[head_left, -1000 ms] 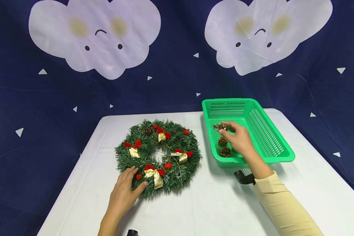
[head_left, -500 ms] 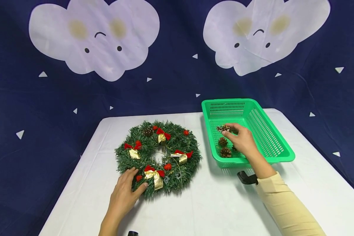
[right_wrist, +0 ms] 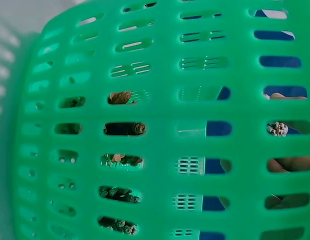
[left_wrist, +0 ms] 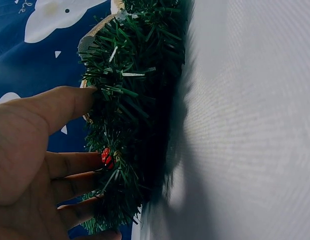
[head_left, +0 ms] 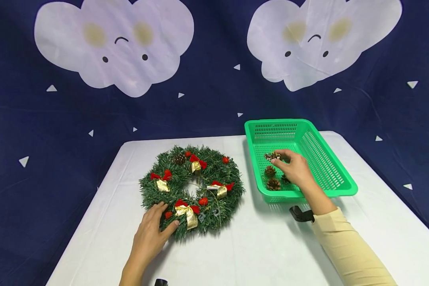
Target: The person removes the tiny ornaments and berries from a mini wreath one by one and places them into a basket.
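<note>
A round green wreath with red-and-gold bows, red berries and a brown pine cone lies on the white table. My left hand rests on its near left edge, thumb and fingers spread. In the left wrist view the fairly straight fingers touch the green tinsel near a red berry. Inside the green basket, my right hand pinches a white-tipped pine cone between thumb and fingers. Below it lie brown pine cones. The right wrist view sees the hand only through the basket's slots.
The basket wall fills the right wrist view. Behind the white-covered table hangs a dark blue cloth printed with clouds. A black wrist mount sits under my right wrist, close to the basket's near rim.
My right hand has shifted a little to the right and towards me inside the basket, with the pine cone in its fingers. My left hand stays on the wreath.
</note>
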### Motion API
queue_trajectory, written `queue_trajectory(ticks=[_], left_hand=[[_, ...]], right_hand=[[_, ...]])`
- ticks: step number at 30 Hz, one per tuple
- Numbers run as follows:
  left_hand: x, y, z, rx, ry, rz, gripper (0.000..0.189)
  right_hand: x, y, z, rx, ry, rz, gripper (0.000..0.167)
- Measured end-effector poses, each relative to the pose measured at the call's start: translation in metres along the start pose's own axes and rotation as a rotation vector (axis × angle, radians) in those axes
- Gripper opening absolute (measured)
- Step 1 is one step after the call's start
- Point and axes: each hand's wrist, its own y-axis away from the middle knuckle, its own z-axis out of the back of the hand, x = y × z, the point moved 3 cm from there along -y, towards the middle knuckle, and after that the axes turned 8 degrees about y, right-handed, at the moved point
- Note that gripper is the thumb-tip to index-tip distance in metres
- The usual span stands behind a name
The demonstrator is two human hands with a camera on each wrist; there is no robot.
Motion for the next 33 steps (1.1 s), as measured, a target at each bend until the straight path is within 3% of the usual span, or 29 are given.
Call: queue_trajectory(ticks=[13,26,33], left_hand=[[0.000,0.000,0.000,-0.004,0.003,-0.002,0.069],[0.000,0.000,0.000,-0.006,0.000,-0.006,0.070],[0.000,0.000,0.000,0.001,-0.004,-0.002,0.069]], right_hand=[[-0.007,-0.003,0.001,0.025,0.040,0.013,0.048],[-0.022,-0.007,0.004,0.163,0.085,-0.003,0.050],[-0.027,-0.009,0.004,0.182,0.121,-0.009,0.048]])
